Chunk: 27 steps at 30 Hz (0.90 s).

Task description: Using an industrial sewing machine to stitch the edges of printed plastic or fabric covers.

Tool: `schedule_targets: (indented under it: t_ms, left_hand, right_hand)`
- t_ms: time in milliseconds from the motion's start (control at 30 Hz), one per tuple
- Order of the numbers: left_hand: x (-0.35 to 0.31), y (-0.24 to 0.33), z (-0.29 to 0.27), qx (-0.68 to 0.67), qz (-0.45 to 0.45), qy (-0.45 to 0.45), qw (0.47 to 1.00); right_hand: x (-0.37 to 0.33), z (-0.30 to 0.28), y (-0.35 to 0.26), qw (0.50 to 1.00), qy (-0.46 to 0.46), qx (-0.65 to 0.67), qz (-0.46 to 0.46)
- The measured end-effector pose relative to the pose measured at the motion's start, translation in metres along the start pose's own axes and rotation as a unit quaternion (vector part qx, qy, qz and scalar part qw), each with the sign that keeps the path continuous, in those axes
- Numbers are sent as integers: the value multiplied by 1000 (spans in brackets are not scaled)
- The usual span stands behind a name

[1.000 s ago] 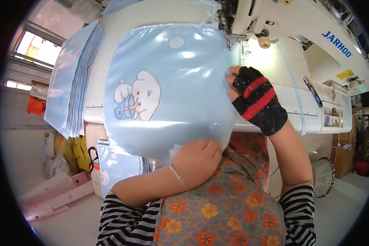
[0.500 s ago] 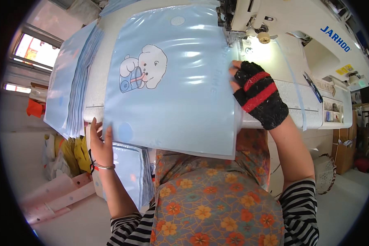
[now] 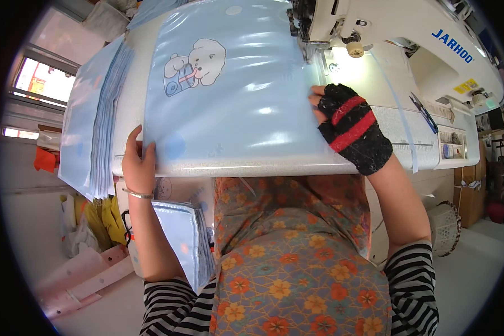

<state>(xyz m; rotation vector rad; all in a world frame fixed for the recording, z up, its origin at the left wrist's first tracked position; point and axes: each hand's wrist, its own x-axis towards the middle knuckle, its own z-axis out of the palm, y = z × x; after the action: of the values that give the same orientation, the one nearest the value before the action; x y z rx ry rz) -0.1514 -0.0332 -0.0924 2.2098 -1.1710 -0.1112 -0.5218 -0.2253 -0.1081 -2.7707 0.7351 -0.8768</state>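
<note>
A glossy light-blue sheet (image 3: 235, 101), printed with a white puppy and a drinking cup, lies flat on the sewing table. Its right edge runs beside the needle area of a white sewing machine (image 3: 397, 28). At the sheet's near left corner is my left hand (image 3: 139, 162), bare, thumb on the sheet's edge and fingers apart from it. My right hand (image 3: 353, 129), in a black fingerless glove with red stripes, rests palm down at the right edge, fingertips spread on the sheet. Its thumb cannot be made out.
A stack of similar blue sheets (image 3: 89, 117) hangs over the table's left side. Another folded blue pile (image 3: 182, 235) sits below the table edge by my left forearm. Dark-handled snips (image 3: 424, 112) and a small compartment tray (image 3: 452, 144) lie at right.
The sheet has slid away from me, its near edge now up on the table instead of hanging over my lap. My left hand has moved forward with it; the right has barely shifted.
</note>
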Motion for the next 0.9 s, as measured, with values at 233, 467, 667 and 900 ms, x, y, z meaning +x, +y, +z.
schedule_targets:
  t_ms: [233,467,667,900]
  left_hand:
    - [43,-5,12,36,37,-16,999]
    - [90,-8,34,59,73,5,996]
    - [123,-4,49,110,85,16,990]
    - [118,0,54,123,108,55,985]
  right_hand:
    - [5,1,0,1000,5,-4,2]
    - [9,4,1,1000,-1,-11,0]
    - [12,9,3,999,-24,-33,20]
    - [7,6,4,999,-15,-9,30]
